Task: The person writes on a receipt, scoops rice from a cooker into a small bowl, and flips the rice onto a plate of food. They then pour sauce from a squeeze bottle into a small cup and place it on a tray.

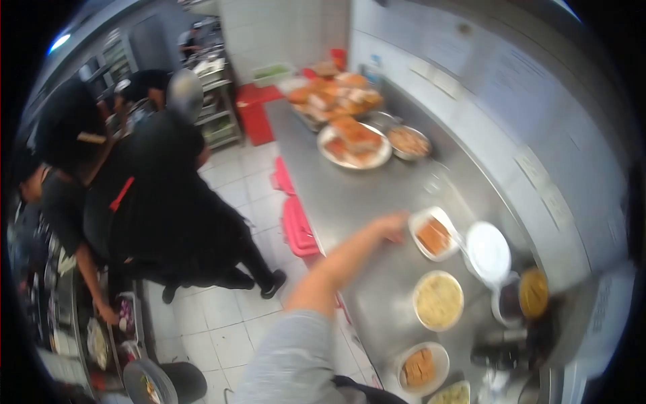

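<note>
My left hand (391, 227) reaches over the steel counter from a grey sleeve (289, 360). It is beside the left rim of a white tray (436, 233) with orange-brown slices in it. Blur hides how the fingers are set and whether they touch the rim. Nearer to me stands a round white tub (438, 301) of pale yellow food. Closer still is another white tub (422, 369) with brownish pieces. A white round lid or container (488, 251) sits right of the tray. My right hand is out of view.
Roasted meat is piled on an oval plate (354, 145) and a tray (336, 94) at the counter's far end, beside a metal bowl (408, 142). Pink bins (296, 225) line the counter's left edge. Co-workers in black (148, 202) stand across the tiled aisle.
</note>
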The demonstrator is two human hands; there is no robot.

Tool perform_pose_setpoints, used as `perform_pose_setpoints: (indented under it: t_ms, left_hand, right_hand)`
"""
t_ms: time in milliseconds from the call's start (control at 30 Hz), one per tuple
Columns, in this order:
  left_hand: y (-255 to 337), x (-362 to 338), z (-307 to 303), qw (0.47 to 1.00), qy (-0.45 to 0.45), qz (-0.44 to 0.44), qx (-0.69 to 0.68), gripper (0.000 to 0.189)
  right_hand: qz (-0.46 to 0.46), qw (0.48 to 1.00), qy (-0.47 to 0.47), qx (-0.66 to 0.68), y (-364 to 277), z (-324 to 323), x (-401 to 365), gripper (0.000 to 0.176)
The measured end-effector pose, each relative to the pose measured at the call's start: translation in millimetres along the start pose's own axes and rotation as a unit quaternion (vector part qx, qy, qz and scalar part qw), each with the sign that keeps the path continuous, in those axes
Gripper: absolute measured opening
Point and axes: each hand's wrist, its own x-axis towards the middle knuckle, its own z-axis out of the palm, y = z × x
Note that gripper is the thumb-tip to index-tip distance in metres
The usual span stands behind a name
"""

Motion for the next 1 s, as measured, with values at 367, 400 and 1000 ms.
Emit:
perform_pose_setpoints:
  t_ms: [367,400,1000]
  left_hand:
    - [-34,-14,55,0.969,0.173,0.145,-0.101,0.02]
    - [-42,-32,51,0.958,0.223,0.15,-0.096,0.017]
    - [-206,-512,168,0.862,0.496,0.087,-0.062,0.03]
  right_hand:
    - [0.039,0.994,-0.06,-0.086,-37,40,55,0.058]
    - [0.039,0.993,-0.069,-0.089,-36,40,55,0.059]
    - [0.094,0.936,-0.336,-0.044,52,-49,-16,0.079]
